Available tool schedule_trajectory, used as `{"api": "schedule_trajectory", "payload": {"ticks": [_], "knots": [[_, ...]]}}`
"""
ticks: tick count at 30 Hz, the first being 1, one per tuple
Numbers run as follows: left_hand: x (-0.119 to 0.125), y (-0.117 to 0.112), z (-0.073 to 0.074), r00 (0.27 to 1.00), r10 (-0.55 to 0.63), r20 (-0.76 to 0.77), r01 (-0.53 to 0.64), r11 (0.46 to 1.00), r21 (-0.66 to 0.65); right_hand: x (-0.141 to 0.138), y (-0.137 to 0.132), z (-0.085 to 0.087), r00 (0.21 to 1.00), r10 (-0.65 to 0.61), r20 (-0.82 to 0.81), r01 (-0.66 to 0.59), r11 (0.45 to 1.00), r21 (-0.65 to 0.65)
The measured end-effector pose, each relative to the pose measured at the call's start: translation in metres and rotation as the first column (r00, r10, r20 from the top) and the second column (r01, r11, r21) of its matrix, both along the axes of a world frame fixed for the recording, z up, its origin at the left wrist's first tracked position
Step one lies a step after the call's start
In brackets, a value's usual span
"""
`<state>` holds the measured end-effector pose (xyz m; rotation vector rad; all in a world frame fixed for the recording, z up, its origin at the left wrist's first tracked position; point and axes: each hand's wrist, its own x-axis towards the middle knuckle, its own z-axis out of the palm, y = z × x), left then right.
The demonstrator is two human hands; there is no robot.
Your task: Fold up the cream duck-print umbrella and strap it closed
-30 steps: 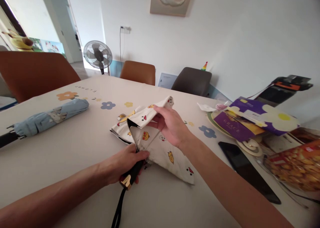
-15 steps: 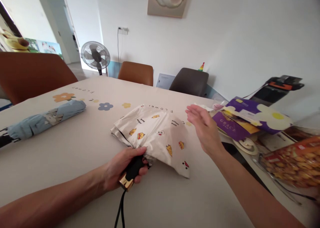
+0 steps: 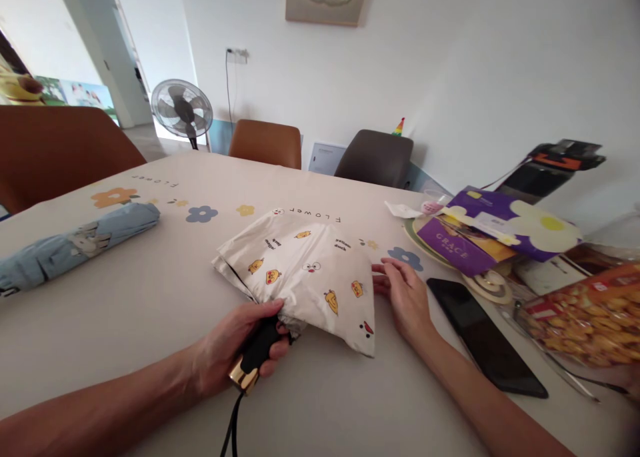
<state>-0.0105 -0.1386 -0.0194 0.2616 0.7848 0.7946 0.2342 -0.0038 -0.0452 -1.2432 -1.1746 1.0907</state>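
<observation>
A cream umbrella [image 3: 305,270] printed with yellow ducks lies partly folded on the table, its canopy spread flat and loose. My left hand [image 3: 245,343] is wrapped round its black and gold handle, from which a black wrist strap hangs. At the canopy's right edge is my right hand [image 3: 400,297], fingers extended and slightly curved. Its fingertips are at or just behind the fabric; whether they touch it I cannot tell. A folded blue umbrella [image 3: 85,243] rests on the table at the left.
The pale tablecloth [image 3: 165,337] has printed flowers. On the right are a black phone [image 3: 485,337], a purple box [image 3: 510,223], a bag of snacks [image 3: 590,317] and a clear cup [image 3: 435,201]. Beyond the table stand chairs [image 3: 265,143] and a fan [image 3: 183,110].
My right hand has come down from above the table to the canopy's right edge, uncovering the phone. My left hand keeps its hold on the handle. The view has shifted slightly.
</observation>
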Motion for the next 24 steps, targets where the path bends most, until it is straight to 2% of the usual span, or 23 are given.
{"api": "schedule_trajectory", "payload": {"ticks": [6,11,13,16,18,20,24], "knots": [[-0.001,0.001,0.0,1.0,-0.01,-0.008,0.01,1.0,-0.026,-0.006,-0.009,0.012,0.998,0.057,-0.022,-0.06,0.987,-0.147],[0.0,0.002,0.001,1.0,0.007,0.006,-0.007,1.0,-0.026,-0.013,-0.021,0.019,0.98,0.153,-0.13,-0.184,0.942,-0.28],[0.0,0.002,0.002,1.0,0.005,0.009,-0.004,1.0,-0.024,-0.017,-0.028,0.025,0.961,0.193,-0.198,-0.254,0.899,-0.356],[0.001,0.001,0.004,1.0,0.003,0.001,-0.003,1.0,-0.03,-0.023,-0.038,0.034,0.927,0.261,-0.271,-0.367,0.788,-0.494],[0.001,0.001,0.005,1.0,0.012,-0.009,-0.012,0.999,-0.033,-0.025,-0.043,0.04,0.921,0.277,-0.275,-0.386,0.745,-0.544],[0.001,0.0,0.006,1.0,0.02,-0.016,-0.02,0.999,-0.025,-0.025,-0.044,0.046,0.922,0.275,-0.271,-0.383,0.745,-0.546],[0.001,0.001,0.006,0.999,0.006,-0.034,-0.006,1.0,0.001,-0.028,-0.042,0.063,0.903,0.307,-0.3,-0.412,0.815,-0.408]]}}
